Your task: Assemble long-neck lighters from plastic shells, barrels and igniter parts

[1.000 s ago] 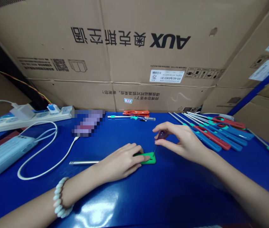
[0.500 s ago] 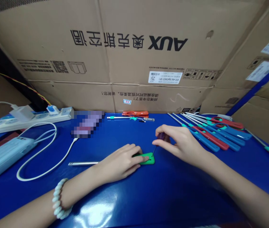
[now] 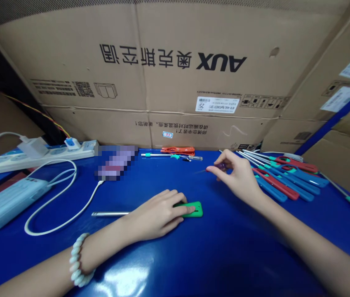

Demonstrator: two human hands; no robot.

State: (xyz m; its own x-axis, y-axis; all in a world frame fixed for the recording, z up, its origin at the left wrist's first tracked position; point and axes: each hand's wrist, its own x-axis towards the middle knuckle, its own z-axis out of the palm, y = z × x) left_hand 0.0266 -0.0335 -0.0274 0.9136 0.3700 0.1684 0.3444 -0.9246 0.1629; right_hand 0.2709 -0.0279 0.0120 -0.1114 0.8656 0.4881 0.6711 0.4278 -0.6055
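Flat on the blue table lies a long-nosed gas lighter with a green handle (image 3: 198, 206); its metal tube points left, passing under my wrist. My left hand (image 3: 160, 213) is closed around the handle, pressing it to the table, and its palm and fingers cover the middle of the lighter. My right hand (image 3: 239, 175) pinches a small screwdriver (image 3: 221, 166) by its dark purple handle, up and to the right of the lighter. The thin shaft points left, blurred, its tip apart from the green handle.
Several red and blue lighters (image 3: 298, 181) lie piled behind my right hand. Along the back are an orange lighter shell (image 3: 177, 150) and a metal tube with loose parts (image 3: 156, 155). A pixelated phone (image 3: 117, 163), white cable, power bank (image 3: 14, 202) and power strip (image 3: 54, 153) occupy the left. Cardboard (image 3: 162, 90) stands behind.
My right hand has lifted the screwdriver off the green handle and moved it up and right, tilting it nearly level. My left hand stays on the lighter. The view has shifted slightly.
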